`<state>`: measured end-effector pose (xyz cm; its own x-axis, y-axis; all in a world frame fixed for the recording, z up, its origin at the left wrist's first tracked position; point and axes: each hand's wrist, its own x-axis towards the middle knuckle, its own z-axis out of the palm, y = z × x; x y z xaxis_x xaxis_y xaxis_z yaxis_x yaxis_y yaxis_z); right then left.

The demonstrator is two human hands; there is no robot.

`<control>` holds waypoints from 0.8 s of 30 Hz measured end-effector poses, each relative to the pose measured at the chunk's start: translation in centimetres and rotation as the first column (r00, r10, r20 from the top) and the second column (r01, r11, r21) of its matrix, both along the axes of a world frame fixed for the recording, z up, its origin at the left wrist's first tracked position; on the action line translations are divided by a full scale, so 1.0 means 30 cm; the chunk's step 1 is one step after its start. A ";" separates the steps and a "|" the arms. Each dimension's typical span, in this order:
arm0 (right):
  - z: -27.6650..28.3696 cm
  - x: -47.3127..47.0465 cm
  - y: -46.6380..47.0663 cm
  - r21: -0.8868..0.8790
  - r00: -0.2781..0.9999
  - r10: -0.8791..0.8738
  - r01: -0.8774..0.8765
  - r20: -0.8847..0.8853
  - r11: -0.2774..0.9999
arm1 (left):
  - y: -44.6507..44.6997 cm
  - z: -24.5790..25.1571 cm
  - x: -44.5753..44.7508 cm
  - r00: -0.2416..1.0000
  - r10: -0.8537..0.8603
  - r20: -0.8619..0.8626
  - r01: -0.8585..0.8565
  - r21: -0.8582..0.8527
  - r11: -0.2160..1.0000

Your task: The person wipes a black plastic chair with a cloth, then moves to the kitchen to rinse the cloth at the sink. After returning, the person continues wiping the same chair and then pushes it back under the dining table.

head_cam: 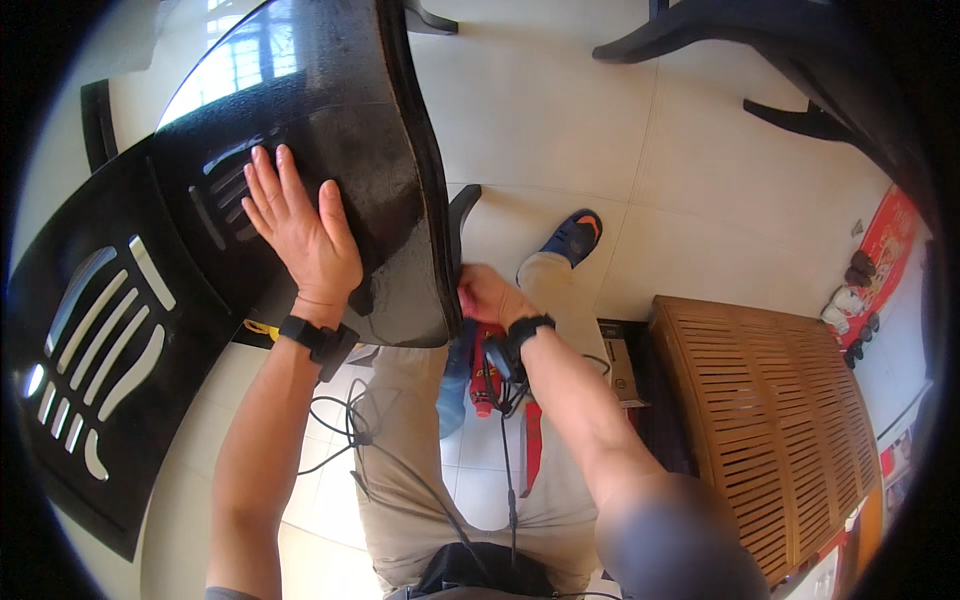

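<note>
A dark, glossy wooden chair stands before me, its seat (pixel 375 165) wet or shiny in places and its slotted backrest (pixel 82 360) at the left. My left hand (pixel 307 232) lies with fingers spread on the seat or just over it, holding nothing. Beside the seat's near right edge, my right hand (pixel 491 292) is closed around a pink item, perhaps a cloth, of which only a little shows. Its fingers are partly hidden by the chair's edge. Both wrists wear black straps with small devices, and black cables hang between my legs.
A red bottle (pixel 486 375) and a blue container (pixel 452 397) are on the floor between my legs. A slatted wooden piece of furniture (pixel 765 427) stands at the right. Other dark furniture legs (pixel 645 41) rest at the top. Shoes (pixel 847 300) lie by a red mat (pixel 889 232).
</note>
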<state>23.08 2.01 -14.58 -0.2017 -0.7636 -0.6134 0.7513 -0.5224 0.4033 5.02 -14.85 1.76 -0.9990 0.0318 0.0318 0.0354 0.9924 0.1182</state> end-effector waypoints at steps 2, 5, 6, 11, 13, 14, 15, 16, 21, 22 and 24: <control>0.140 0.019 -0.019 0.096 0.997 0.067 -0.070 0.032 0.993 | -0.005 0.000 -0.002 1.000 0.006 -0.007 -0.006 0.009 1.000; 0.320 0.009 0.048 0.098 0.981 0.188 -0.182 -0.049 0.978 | -0.006 -0.002 -0.002 0.999 0.037 -0.004 -0.037 0.013 0.999; 0.351 -0.020 0.061 0.143 0.970 0.234 -0.223 -0.067 0.964 | -0.005 -0.002 -0.001 0.999 0.038 0.003 -0.038 -0.002 0.999; 0.520 -0.197 0.245 0.673 0.776 0.588 -0.311 -0.229 0.671 | -0.010 0.027 -0.011 0.992 0.079 0.095 -0.083 0.041 0.996; 0.636 -0.284 0.273 0.922 0.703 0.644 0.043 -0.301 0.384 | -0.022 0.064 -0.013 0.993 0.060 0.102 -0.072 0.123 0.990; 0.694 -0.340 0.275 0.922 0.657 0.650 0.226 -0.382 0.314 | -0.019 0.084 -0.003 0.991 0.116 0.068 -0.131 0.270 0.954; 0.753 -0.405 0.283 0.875 0.543 0.690 0.359 -0.479 0.325 | -0.006 0.106 0.013 0.979 0.201 0.020 -0.197 0.306 0.932; 0.779 -0.475 0.256 0.840 0.381 0.816 0.497 -0.435 0.215 | -0.007 0.131 0.046 0.964 0.262 0.046 -0.261 0.357 0.897; 0.731 -0.661 -0.005 0.491 -0.321 0.941 0.840 0.110 0.229 | -0.068 0.252 0.342 0.883 0.399 0.247 -0.469 0.467 0.750; 0.719 -0.607 -0.065 0.488 -0.449 0.887 0.801 0.108 0.346 | -0.117 0.275 0.415 0.867 0.414 0.276 -0.496 0.422 0.759; 0.716 -0.462 -0.130 0.500 -0.671 0.735 0.672 0.101 0.546 | -0.235 0.301 0.519 0.814 0.479 0.329 -0.578 0.375 0.725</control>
